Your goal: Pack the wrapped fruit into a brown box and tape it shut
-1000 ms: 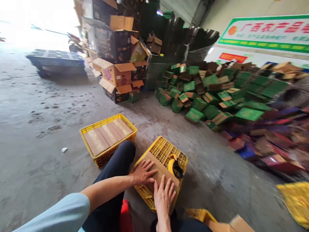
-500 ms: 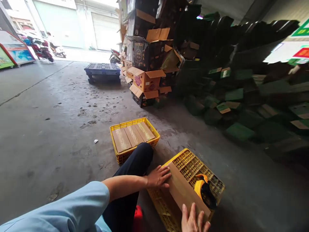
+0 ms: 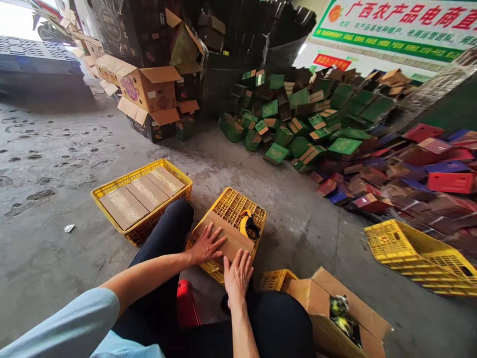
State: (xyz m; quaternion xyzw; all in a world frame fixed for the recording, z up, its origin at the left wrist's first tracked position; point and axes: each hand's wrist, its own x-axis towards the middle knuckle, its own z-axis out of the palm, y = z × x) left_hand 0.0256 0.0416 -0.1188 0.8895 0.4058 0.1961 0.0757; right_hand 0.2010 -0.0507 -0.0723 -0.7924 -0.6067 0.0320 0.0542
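Note:
A closed brown cardboard box [image 3: 235, 240] lies on a yellow plastic crate [image 3: 230, 203], whose slatted face is up. My left hand [image 3: 204, 245] rests flat on the left part of the box, fingers spread. At the box's near right edge my right hand [image 3: 237, 277] lies with its fingers stretched over the top. Beyond the box, on the crate's slats, sits a yellow and black tape dispenser [image 3: 249, 225]. Neither hand grips anything.
Left of my knee, a yellow crate [image 3: 97, 195] holds three taped cardboard boxes. At lower right stands an open carton [image 3: 311, 298] with dark, plastic-wrapped contents. Another yellow crate [image 3: 395, 248] lies farther right. Heaps of green boxes [image 3: 276, 153] and red boxes [image 3: 449, 182] fill the background.
The view has swung to the right, bringing the open carton, red boxes and right-hand crate into sight. Both hands stay on the box, now closer together.

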